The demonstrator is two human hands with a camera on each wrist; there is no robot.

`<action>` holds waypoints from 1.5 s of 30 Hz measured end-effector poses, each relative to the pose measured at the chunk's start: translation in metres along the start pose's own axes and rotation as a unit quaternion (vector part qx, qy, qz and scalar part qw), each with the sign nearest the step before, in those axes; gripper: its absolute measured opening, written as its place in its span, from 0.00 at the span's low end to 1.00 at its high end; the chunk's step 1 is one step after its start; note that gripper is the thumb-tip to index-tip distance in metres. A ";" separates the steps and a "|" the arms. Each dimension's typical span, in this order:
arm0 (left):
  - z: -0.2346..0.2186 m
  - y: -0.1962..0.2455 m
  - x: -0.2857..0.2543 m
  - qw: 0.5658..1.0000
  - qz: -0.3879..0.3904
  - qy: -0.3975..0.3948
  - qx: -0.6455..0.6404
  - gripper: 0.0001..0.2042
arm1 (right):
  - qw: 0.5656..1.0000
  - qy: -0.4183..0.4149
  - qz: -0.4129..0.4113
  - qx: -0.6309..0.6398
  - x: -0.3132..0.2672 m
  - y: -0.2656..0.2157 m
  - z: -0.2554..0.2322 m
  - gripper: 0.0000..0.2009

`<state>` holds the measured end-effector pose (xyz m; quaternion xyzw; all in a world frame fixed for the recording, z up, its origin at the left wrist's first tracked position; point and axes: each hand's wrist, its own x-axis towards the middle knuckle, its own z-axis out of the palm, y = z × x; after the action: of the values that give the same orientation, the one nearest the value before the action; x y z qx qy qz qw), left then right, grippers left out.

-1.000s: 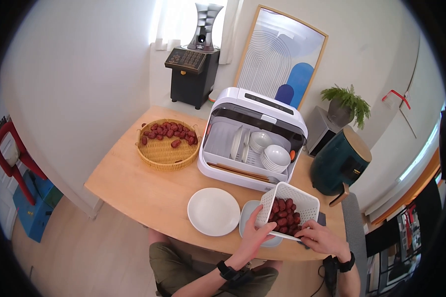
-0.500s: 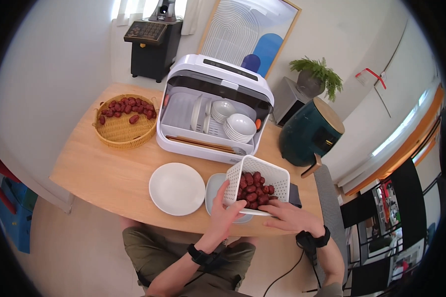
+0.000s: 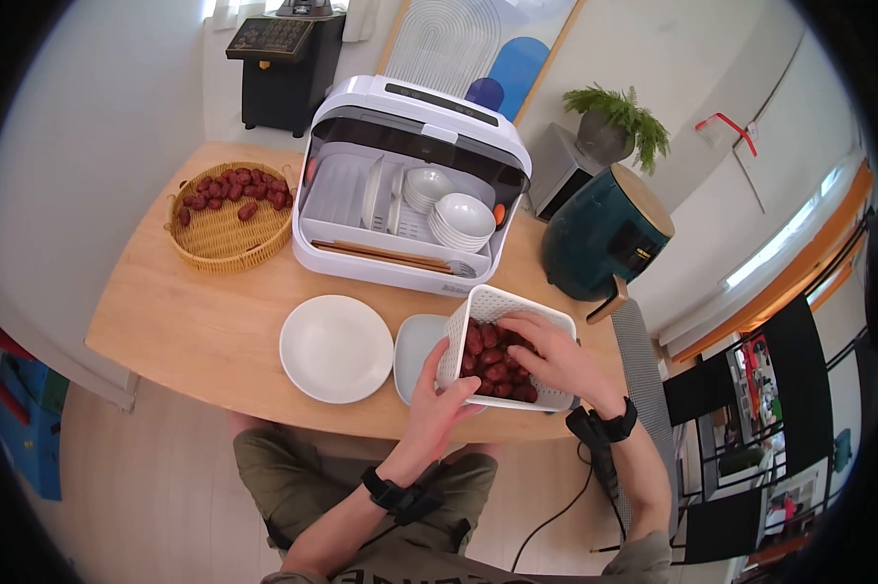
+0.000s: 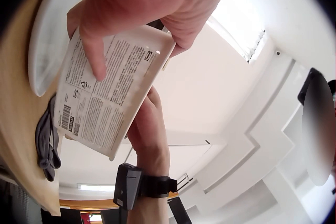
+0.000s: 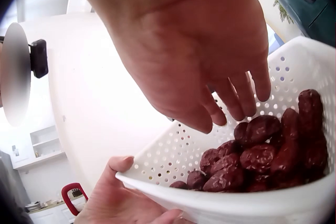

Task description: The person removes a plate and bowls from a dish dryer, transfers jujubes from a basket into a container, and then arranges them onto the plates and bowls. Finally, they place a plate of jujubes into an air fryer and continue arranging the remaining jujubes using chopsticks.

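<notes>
A white perforated basket [image 3: 554, 397] holding dark red dates [image 3: 495, 367] is tilted above the table's front edge. My left hand [image 3: 437, 404] grips its left side, thumb at the near rim; in the left wrist view the fingers [image 4: 94, 56] spread over the labelled underside [image 4: 105, 92]. My right hand [image 3: 561, 362] reaches into the basket over the dates. In the right wrist view the right hand [image 5: 199, 61] hangs above the dates [image 5: 260, 158] with its fingers loosely extended, holding nothing visible. Whether its fingertips touch the dates is unclear.
A white plate [image 3: 336, 348] and a pale blue-grey dish [image 3: 416, 352] lie left of the basket. Behind stand a dish cabinet [image 3: 400, 263] with bowls and a green appliance [image 3: 595, 234]. A wicker tray [image 3: 230, 238] of dates is at the far left.
My right hand has moved from the basket's near rim up and into it, over the dates. My left hand keeps its grip. The head view has shifted, moving the scene left and up.
</notes>
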<state>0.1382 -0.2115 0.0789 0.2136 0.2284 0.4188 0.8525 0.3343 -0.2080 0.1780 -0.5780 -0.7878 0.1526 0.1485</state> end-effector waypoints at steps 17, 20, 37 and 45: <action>-0.008 -0.005 0.003 1.000 -0.001 -0.008 0.001 0.36 | 0.984 -0.148 0.082 0.060 -0.001 -0.012 0.016 0.23; -0.008 -0.005 0.001 1.000 -0.006 0.003 0.011 0.36 | 0.989 -0.127 0.046 0.057 -0.010 -0.028 0.002 0.18; -0.005 -0.002 -0.002 0.999 0.034 -0.003 -0.014 0.39 | 0.980 -0.185 0.040 0.064 -0.046 -0.047 -0.005 0.22; -0.006 -0.007 -0.004 0.998 0.034 0.005 0.060 0.39 | 0.960 -0.258 0.021 0.110 -0.038 -0.044 0.010 0.31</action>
<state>0.1364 -0.2177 0.0711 0.2700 0.2504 0.4343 0.8221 0.3030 -0.2572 0.1851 -0.5159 -0.7652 0.3850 -0.0003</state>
